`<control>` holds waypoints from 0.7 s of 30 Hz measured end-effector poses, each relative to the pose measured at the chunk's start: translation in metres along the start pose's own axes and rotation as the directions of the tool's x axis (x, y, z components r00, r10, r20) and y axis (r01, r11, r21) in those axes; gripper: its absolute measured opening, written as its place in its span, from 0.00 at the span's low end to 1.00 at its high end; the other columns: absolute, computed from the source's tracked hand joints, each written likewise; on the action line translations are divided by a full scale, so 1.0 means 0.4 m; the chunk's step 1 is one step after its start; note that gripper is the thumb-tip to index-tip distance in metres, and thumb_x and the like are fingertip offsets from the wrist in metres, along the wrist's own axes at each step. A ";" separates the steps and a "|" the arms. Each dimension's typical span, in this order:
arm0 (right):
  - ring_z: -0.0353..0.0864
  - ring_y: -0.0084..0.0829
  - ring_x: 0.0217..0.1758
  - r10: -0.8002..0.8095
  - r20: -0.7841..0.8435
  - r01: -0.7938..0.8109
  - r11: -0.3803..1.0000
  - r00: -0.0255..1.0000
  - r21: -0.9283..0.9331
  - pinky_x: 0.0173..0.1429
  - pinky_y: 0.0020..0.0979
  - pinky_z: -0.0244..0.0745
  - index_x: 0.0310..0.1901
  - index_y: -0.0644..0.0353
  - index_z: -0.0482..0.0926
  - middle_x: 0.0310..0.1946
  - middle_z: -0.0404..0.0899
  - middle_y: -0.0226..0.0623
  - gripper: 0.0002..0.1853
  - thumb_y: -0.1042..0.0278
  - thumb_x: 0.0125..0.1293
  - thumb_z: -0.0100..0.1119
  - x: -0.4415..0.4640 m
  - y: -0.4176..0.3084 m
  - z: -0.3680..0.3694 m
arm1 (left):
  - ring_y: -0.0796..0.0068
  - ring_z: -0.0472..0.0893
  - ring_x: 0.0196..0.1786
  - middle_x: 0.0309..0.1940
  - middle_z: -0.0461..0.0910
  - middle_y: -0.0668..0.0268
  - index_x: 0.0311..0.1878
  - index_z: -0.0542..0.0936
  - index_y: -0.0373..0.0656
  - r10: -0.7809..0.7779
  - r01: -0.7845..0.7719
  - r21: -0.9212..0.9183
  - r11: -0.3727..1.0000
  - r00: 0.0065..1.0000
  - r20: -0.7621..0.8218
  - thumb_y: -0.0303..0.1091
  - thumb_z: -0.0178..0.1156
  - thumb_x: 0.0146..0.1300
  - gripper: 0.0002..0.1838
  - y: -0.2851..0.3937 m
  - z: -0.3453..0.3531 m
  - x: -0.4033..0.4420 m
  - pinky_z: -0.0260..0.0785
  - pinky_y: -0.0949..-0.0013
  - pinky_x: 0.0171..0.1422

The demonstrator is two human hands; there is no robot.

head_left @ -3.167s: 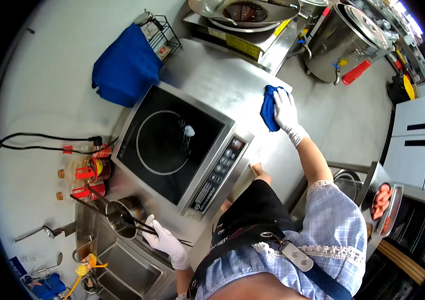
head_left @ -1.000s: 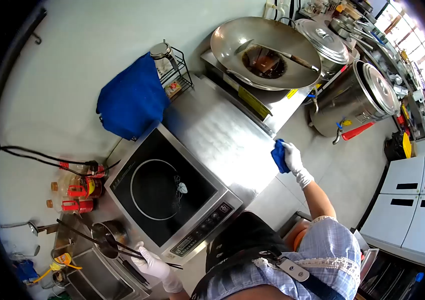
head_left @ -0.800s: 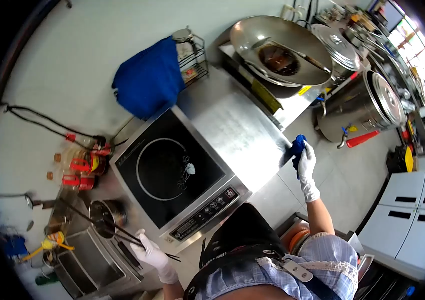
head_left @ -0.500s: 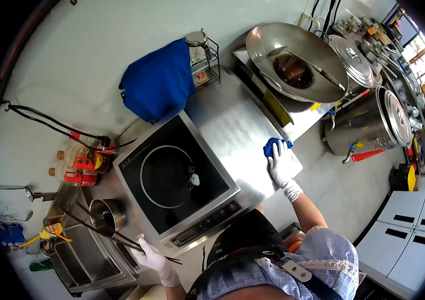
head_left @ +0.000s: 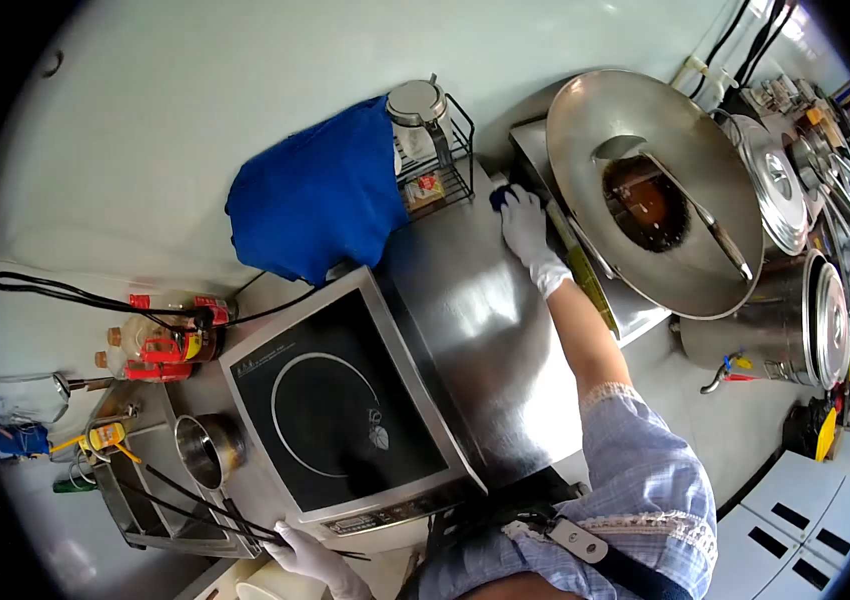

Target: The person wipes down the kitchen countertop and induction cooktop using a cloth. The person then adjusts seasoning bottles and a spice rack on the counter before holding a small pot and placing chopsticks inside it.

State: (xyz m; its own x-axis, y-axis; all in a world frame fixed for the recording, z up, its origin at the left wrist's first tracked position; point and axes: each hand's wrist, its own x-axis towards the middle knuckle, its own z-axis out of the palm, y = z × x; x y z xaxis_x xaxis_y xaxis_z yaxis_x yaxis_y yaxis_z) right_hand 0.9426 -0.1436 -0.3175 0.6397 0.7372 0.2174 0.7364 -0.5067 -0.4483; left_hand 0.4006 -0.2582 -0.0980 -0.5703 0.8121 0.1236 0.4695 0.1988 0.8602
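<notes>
My left hand (head_left: 302, 552), in a white glove at the bottom, is closed around long dark chopsticks (head_left: 195, 510). They stretch left past a small steel pot (head_left: 210, 450) toward the sink. My right hand (head_left: 525, 230), gloved too, presses a dark blue cloth (head_left: 501, 197) on the steel counter (head_left: 475, 330), at the far end near the wire rack. Most of the cloth is hidden under the fingers. Between the hands sits a black induction cooker (head_left: 335, 400), with nothing on its glass.
Right of my right hand, a large wok (head_left: 585, 120) holds dark liquid and a ladle (head_left: 700, 205). Beyond it stands a lidded stockpot (head_left: 755, 325). A blue cover (head_left: 320, 195) and a wire rack (head_left: 445, 190) are by the wall. Bottles (head_left: 170, 345) and a sink (head_left: 155, 450) lie left.
My right hand has slid the cloth from the counter's near right edge to its far end by the rack. My left hand keeps its chopsticks, slightly lower. The camera view has shifted.
</notes>
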 end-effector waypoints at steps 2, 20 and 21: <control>0.66 0.44 0.59 0.043 -0.013 -0.043 0.999 0.999 0.007 0.59 0.48 0.66 0.50 0.55 0.78 0.57 0.70 0.35 0.15 0.60 0.67 0.50 0.095 -0.023 0.028 | 0.72 0.75 0.43 0.41 0.79 0.61 0.49 0.74 0.29 0.053 -0.048 0.067 0.997 0.996 -0.075 0.31 0.52 0.70 0.13 -0.002 0.012 -0.008 0.66 0.70 0.53; 0.78 0.44 0.41 0.226 -0.184 -0.249 0.962 0.957 -0.112 0.43 0.42 0.75 0.35 0.60 0.78 0.37 0.77 0.47 0.11 0.61 0.61 0.53 -0.247 -0.018 -0.119 | 0.78 0.73 0.37 0.37 0.77 0.66 0.45 0.77 0.32 0.194 -0.186 -0.058 0.981 0.964 0.185 0.36 0.52 0.72 0.14 -0.008 -0.029 0.017 0.65 0.74 0.43; 0.78 0.44 0.41 0.236 -0.177 -0.256 0.961 0.955 -0.100 0.43 0.42 0.75 0.35 0.60 0.78 0.36 0.77 0.47 0.11 0.61 0.60 0.54 -0.297 -0.017 -0.149 | 0.77 0.74 0.39 0.38 0.78 0.65 0.45 0.77 0.31 0.221 -0.217 -0.038 0.975 0.952 0.211 0.36 0.51 0.72 0.14 -0.007 -0.038 0.021 0.67 0.73 0.45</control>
State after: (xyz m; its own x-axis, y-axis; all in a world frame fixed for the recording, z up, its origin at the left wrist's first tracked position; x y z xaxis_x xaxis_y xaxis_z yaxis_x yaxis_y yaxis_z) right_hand 0.8749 -0.2543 -0.2885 0.8242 0.5053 0.2556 0.5660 -0.7210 -0.3997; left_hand 0.3841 -0.2602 -0.0920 -0.2971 0.9330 0.2029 0.5560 -0.0037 0.8311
